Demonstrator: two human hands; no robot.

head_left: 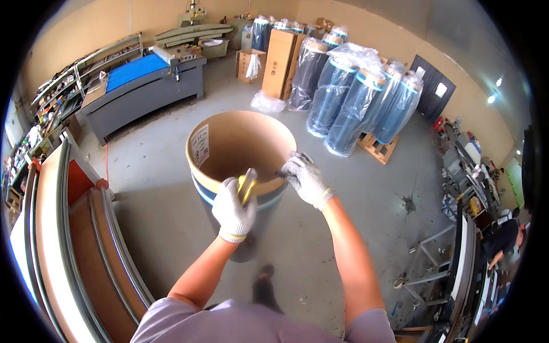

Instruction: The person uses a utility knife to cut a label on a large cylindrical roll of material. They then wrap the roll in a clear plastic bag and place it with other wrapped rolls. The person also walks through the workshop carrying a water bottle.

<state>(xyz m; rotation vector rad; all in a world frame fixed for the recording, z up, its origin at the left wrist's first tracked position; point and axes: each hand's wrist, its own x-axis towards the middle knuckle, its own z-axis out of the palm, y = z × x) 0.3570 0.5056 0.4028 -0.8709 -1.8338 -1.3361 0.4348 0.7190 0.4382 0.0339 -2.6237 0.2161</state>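
Observation:
A large open cardboard tube (240, 123) stands upright on the floor in front of me, with a printed label inside its rim and dark sheeting and blue bands around its outside. My left hand (233, 211), in a white knit glove, is closed around a yellow and grey tool that looks like a utility knife (247, 187), at the tube's near rim. On the right side of the rim, my gloved right hand (306, 178) has its fingers pinched together. A small dark bit shows at those fingertips, too small to name.
Plastic-wrapped dark rolls (357, 106) stand at the back, some on a wooden pallet (377, 150), beside tall cardboard boxes (280, 63). A blue-topped machine table (137, 71) is at the back left. Long curved-looking rails (74, 228) run close on my left. Another person (503, 243) is at the far right.

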